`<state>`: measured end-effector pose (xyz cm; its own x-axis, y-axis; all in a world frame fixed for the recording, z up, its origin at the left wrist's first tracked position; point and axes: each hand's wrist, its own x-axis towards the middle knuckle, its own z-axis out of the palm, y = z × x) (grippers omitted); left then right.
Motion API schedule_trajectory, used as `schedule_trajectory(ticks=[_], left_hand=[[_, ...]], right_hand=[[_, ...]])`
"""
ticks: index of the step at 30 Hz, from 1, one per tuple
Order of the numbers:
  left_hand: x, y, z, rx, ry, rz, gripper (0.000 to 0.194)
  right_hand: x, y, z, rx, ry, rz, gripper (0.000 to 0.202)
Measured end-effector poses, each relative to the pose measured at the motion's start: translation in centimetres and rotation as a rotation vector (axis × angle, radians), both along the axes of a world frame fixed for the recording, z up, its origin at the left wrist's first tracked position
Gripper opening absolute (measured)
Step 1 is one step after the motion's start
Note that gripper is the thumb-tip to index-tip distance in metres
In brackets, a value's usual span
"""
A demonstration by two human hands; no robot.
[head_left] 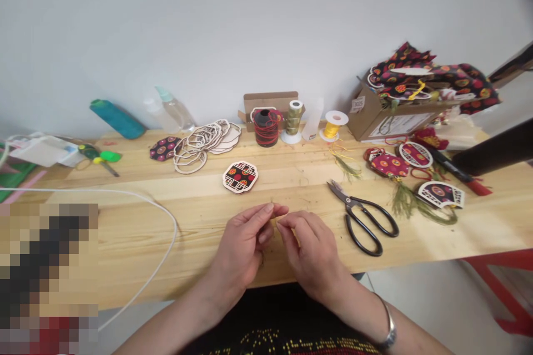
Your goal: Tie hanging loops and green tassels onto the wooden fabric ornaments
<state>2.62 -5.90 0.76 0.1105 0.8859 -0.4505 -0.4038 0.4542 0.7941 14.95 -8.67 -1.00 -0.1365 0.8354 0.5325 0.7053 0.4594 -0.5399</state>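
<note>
My left hand (245, 241) and my right hand (310, 244) meet fingertip to fingertip over the table's front edge, both with thumb and forefinger pinched. Thin greenish strands seem to show at the left fingers; what either pinch holds is too small to make out. Beyond the hands lies an octagonal ornament (240, 177) with a pale frame and dark patterned cloth. Black-handled scissors (362, 216) rest to the right of my right hand, blades pointing away to the left.
Wooden frames (208, 141), a red thread spool (266, 127), a green thread spool (293, 119) and a yellow spool (333, 126) stand along the back. A cardboard box (385, 116) and tasselled ornaments (389, 163) are at right. A white cable (172, 222) curves at left.
</note>
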Motion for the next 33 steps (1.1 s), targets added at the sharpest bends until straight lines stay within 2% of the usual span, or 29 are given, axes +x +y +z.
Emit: schedule_trajectory(ticks=[15, 25, 28, 31, 33], left_hand=[[-0.1, -0.1, -0.1, 0.07, 0.048, -0.007, 0.017], [-0.2, -0.2, 0.0, 0.055, 0.047, -0.007, 0.018], [-0.3, -0.2, 0.1, 0.069, 0.061, -0.018, 0.018], [-0.3, -0.2, 0.2, 0.109, 0.115, -0.011, 0.017], [-0.3, -0.2, 0.2, 0.138, 0.163, -0.019, 0.017]], right_hand=[[0.1, -0.1, -0.5, -0.057, 0.008, 0.045, 0.015], [-0.1, -0.3, -0.5, -0.081, 0.011, 0.073, 0.018], [0.3, -0.2, -0.3, -0.081, 0.032, 0.085, 0.014], [1.1, 0.2, 0.3, 0.007, 0.119, 0.009, 0.014], [1.7, 0.8, 1.0, -0.014, 0.219, -0.06, 0.018]])
